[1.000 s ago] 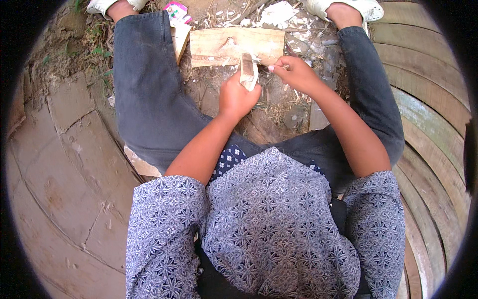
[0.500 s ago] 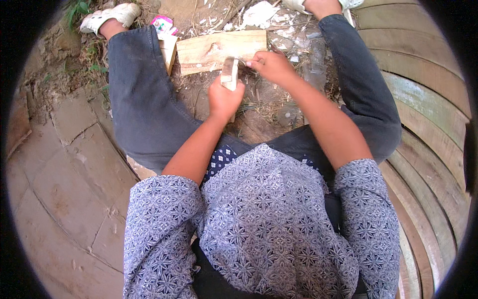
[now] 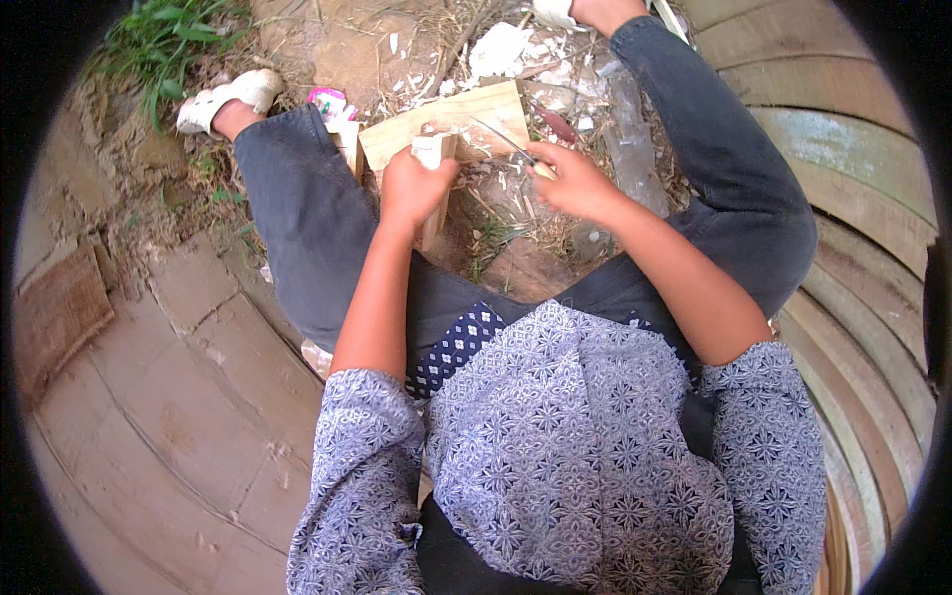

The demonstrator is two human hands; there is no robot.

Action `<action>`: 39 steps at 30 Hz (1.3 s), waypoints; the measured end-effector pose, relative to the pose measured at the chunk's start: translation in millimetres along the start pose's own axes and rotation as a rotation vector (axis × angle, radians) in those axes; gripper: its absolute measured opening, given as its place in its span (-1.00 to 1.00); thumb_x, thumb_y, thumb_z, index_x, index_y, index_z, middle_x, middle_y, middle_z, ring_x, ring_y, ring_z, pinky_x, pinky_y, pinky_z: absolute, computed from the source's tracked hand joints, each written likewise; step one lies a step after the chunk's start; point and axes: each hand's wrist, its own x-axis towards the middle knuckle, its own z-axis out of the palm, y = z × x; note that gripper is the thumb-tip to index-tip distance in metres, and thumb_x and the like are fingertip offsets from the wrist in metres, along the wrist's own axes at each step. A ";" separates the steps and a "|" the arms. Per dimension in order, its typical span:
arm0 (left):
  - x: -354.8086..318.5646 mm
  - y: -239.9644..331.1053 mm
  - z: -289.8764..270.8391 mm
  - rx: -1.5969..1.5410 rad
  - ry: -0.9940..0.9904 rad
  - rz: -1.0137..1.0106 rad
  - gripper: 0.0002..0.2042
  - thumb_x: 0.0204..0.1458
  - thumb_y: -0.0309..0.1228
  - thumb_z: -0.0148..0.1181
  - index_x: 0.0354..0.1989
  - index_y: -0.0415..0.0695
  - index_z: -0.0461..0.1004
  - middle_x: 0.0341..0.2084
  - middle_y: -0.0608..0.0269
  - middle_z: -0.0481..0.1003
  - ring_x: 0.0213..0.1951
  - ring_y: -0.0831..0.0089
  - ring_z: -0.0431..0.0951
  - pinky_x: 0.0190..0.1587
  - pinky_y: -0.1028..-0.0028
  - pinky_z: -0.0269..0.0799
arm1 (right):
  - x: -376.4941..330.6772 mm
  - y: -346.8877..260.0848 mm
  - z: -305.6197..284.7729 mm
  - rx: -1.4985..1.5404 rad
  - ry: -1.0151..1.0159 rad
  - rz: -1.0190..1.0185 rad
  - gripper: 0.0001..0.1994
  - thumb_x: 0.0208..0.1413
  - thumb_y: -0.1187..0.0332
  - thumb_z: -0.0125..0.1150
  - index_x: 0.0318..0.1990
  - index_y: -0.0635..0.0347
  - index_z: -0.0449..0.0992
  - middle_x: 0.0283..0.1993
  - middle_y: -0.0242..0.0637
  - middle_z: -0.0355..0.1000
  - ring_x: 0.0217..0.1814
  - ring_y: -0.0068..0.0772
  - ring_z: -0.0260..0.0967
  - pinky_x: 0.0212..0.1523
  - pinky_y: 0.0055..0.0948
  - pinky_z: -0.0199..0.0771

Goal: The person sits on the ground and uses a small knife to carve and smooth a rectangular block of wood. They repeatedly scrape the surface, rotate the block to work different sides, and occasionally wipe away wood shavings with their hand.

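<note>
A pale block of wood (image 3: 432, 151) is gripped in my left hand (image 3: 413, 188), its cut end standing up above my fingers. My right hand (image 3: 573, 184) is closed around the light handle of a knife (image 3: 509, 143). The thin blade points away and to the left, apart from the block. Beneath and beyond them a flat wooden board (image 3: 488, 107) lies on the ground, with wood chips on and around it.
My legs spread to either side. A shorter wood piece (image 3: 349, 142) and a pink packet (image 3: 330, 102) lie left of the board. To its right are a reddish-brown object (image 3: 555, 124) and a clear plastic piece (image 3: 635, 159). Planks (image 3: 838, 149) line the right side.
My right hand has drawn back from the block, and the knife blade now shows. My left hand with the block has shifted left. The whole view has shifted slightly.
</note>
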 end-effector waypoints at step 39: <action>2.2 13.3 -7.3 -0.055 -0.011 0.035 -0.62 -0.14 -0.31 0.31 -0.17 -0.33 0.58 -0.36 -0.11 0.64 -0.27 0.10 0.69 -0.14 0.26 0.54 | 13.6 -41.2 31.4 -0.057 0.244 -0.353 -0.61 0.35 0.24 -0.04 0.28 0.08 0.39 -0.21 0.09 0.56 -0.19 0.07 0.57 -0.14 -0.14 0.53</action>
